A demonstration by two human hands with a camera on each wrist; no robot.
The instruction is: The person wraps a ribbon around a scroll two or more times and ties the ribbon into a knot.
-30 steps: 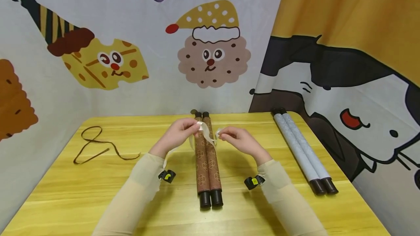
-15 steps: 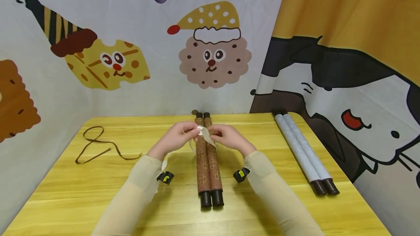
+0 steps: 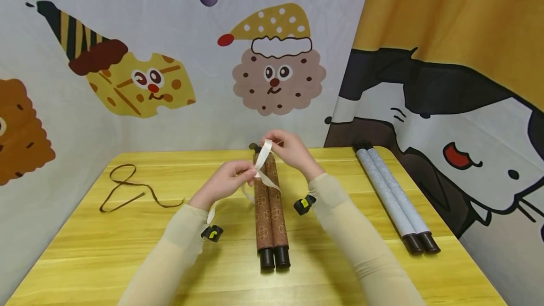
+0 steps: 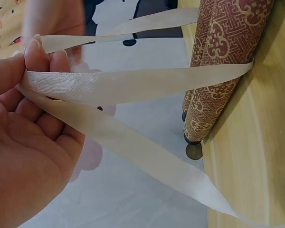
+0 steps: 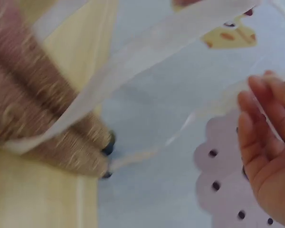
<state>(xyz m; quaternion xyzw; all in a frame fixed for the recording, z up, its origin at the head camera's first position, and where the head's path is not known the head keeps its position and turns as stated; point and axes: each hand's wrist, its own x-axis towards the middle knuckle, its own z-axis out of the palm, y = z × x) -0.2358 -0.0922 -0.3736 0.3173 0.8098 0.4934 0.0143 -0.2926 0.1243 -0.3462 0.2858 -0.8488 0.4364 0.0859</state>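
Note:
A brown patterned scroll point(image 3: 262, 221), rolled from both ends into two parallel rolls with black knobs, lies lengthwise mid-table. A cream ribbon point(image 4: 133, 88) passes around it. My left hand point(image 3: 227, 178) pinches the ribbon between thumb and fingers just left of the rolls; in the left wrist view one length runs around the scroll and another hangs down. My right hand point(image 3: 291, 148), raised over the scroll's far end, pinches another part of the ribbon, which stretches up from the left fingers. The right wrist view is blurred, with the right fingers point(image 5: 249, 130) bent at the ribbon.
A grey-blue scroll point(image 3: 393, 188) with dark knobs lies along the table's right side. On the left is a loose brown cord point(image 3: 131, 183). A small round dark disc point(image 4: 194, 151) sits by the brown scroll's far end. A cartoon-printed cloth point(image 3: 170, 131) hangs behind the table.
My right hand has moved left to the ribbon, then up and away over the scroll's far end, drawing the ribbon taut. My left hand has stayed nearly in place, holding its part.

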